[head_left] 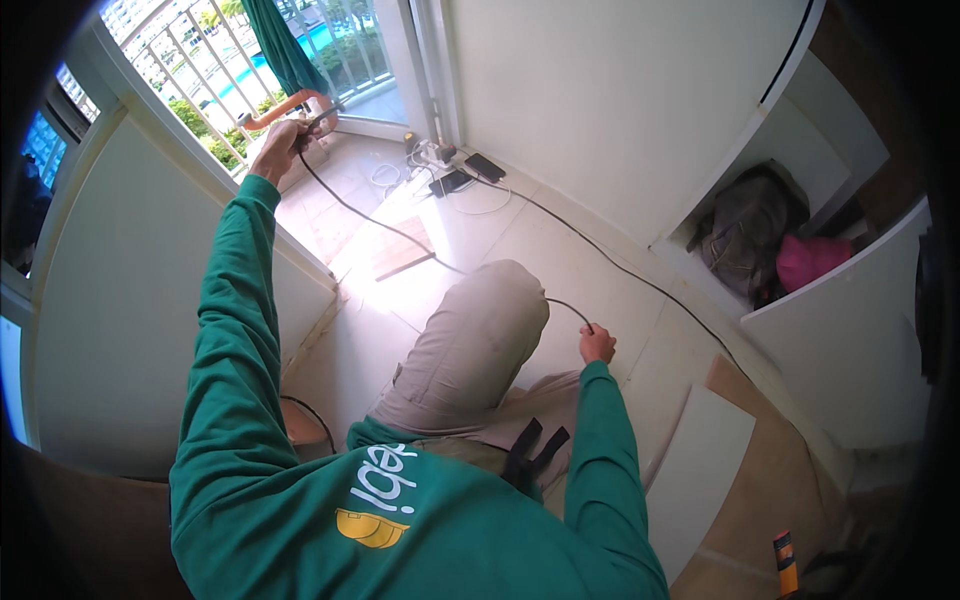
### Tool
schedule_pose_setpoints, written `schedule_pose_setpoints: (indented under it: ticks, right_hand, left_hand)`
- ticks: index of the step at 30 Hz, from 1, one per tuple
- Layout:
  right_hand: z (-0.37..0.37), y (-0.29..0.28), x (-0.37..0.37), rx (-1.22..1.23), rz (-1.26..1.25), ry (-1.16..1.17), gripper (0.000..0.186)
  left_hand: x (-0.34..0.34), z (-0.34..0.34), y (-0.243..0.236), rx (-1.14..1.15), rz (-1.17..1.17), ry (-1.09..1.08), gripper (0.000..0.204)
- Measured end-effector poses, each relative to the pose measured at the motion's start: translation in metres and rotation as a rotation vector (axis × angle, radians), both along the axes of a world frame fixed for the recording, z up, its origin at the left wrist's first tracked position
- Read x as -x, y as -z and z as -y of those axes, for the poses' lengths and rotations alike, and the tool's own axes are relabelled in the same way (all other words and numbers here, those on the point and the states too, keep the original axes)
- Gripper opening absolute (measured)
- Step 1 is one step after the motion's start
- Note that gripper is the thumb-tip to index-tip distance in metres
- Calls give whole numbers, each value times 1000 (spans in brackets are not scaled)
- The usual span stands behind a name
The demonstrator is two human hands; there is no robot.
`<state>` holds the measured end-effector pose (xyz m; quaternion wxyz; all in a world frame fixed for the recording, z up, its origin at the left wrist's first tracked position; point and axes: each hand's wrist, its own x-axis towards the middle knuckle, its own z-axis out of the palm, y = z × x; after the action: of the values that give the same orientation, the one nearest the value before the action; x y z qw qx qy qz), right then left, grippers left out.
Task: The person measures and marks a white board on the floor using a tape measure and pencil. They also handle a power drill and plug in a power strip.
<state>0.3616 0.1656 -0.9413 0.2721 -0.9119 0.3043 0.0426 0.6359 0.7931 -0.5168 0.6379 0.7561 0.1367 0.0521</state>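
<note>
My left hand (283,148) is stretched out at the far left, near the glass door, with its fingers closed on a thin black cable (342,198). A short dark piece sticks out past the fingertips; I cannot tell its kind. From there the cable sags over the floor and passes behind my raised knee. It comes out on the knee's right side, where my right hand (597,344) is closed around it. An orange, curved thing (285,108) shows just beyond my left hand, too unclear to name.
A power strip (430,162) with plugs, white cords and two phones (485,167) lies by the wall. Another black cable (620,262) runs along the floor. Boards (700,480) lie at the right, beside an open cabinet holding a bag (752,230). A green curtain (275,45) hangs at the door.
</note>
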Motion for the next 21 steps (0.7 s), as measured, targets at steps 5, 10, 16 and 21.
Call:
schedule_pose_setpoints:
  ticks: [5, 10, 16, 21]
  right_hand:
    - [-31, 0, 6, -7, 23, -146, 25]
    - [-14, 48, 19, -53, 180, -170, 17]
    - [40, 67, 3, -31, 77, 30, 16]
    - [74, 67, -3, -96, -50, 99, 26]
  left_hand:
    - [-21, 1, 52, -170, -54, 294, 33]
    - [-47, 53, 149, -619, 7, 229, 31]
    - [-103, 56, 293, -795, -136, 313, 32]
    - [-126, 78, 389, -816, -330, 318, 34]
